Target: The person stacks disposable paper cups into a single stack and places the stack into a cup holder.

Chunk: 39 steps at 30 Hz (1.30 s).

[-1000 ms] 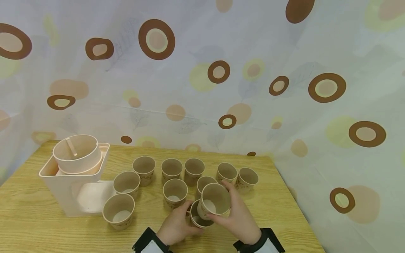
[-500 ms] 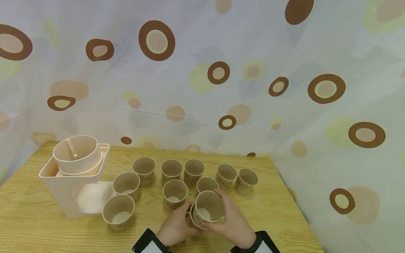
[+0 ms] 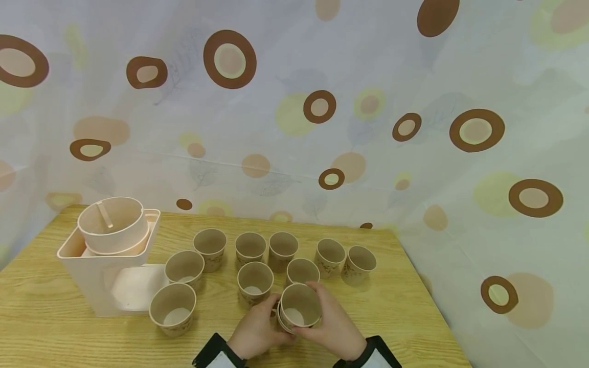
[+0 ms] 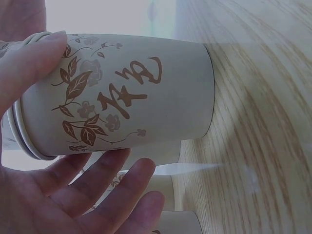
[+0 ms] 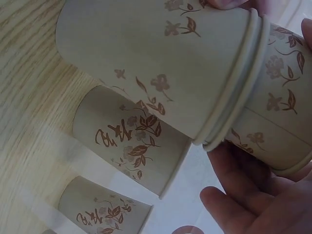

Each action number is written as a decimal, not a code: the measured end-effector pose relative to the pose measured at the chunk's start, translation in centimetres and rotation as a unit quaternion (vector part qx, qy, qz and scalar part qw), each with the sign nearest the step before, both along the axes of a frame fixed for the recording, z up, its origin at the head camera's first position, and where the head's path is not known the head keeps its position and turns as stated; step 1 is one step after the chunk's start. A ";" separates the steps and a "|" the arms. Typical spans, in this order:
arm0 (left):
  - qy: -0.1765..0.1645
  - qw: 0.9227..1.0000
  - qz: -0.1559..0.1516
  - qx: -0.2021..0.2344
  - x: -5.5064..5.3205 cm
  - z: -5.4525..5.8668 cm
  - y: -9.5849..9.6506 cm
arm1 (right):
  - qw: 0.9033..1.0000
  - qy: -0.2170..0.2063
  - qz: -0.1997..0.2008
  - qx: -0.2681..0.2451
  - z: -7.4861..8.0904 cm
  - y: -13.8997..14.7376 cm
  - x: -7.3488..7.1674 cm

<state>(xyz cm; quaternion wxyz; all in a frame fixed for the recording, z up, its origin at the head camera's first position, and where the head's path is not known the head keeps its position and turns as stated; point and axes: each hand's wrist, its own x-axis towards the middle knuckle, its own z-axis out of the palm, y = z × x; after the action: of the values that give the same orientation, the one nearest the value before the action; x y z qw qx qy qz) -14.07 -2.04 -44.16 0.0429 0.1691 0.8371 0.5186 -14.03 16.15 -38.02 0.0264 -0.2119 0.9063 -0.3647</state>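
Observation:
My left hand (image 3: 257, 329) grips a paper cup (image 4: 131, 92) with brown flowers and lettering, thumb on one side near the rim and fingers on the other. Two rims lie close together on that lower stack (image 5: 195, 78), whose base is down at the table. My right hand (image 3: 338, 327) holds another paper cup (image 3: 300, 306) of the same print between thumb and fingers. This upper cup (image 5: 280, 117) sits partly down inside the lower stack, most of its patterned wall showing above the rims. Its open mouth faces up in the head view.
Single upright cups stand just beyond my hands, among them a near cup (image 3: 255, 281), one behind the stack (image 3: 302, 271) and a far right cup (image 3: 359, 263). Left stands a cream pitcher-like container (image 3: 92, 276) with a round tub (image 3: 110, 225) in it. A patterned sheet (image 3: 294, 128) rises behind the wooden table (image 3: 391, 322).
My right hand has brought its cup down and left, from tilted above the lower stack to nested partly inside it. My left hand keeps its grip in the same place.

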 end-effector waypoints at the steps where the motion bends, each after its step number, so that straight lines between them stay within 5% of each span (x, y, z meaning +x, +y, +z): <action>1: 0.002 1.000 0.001 -0.001 0.0 0.0 0.0 | 1.000 0.003 0.001 0.003 -0.1 0.0 0.0; 12: -0.001 1.000 -0.004 -0.001 0.0 0.1 0.0 | 0.999 0.026 0.007 0.027 -1.2 0.2 -0.2; 39: 0.024 1.000 -0.012 0.002 -0.1 0.0 -0.1 | 0.999 -0.039 0.026 0.026 -1.5 0.6 -0.3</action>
<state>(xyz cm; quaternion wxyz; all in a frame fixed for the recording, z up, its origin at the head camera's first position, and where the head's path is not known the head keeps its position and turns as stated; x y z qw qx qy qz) -14.16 -2.12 -44.15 0.0287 0.1912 0.8349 0.5153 -14.36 16.70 -39.57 0.0769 -0.2206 0.9079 -0.3482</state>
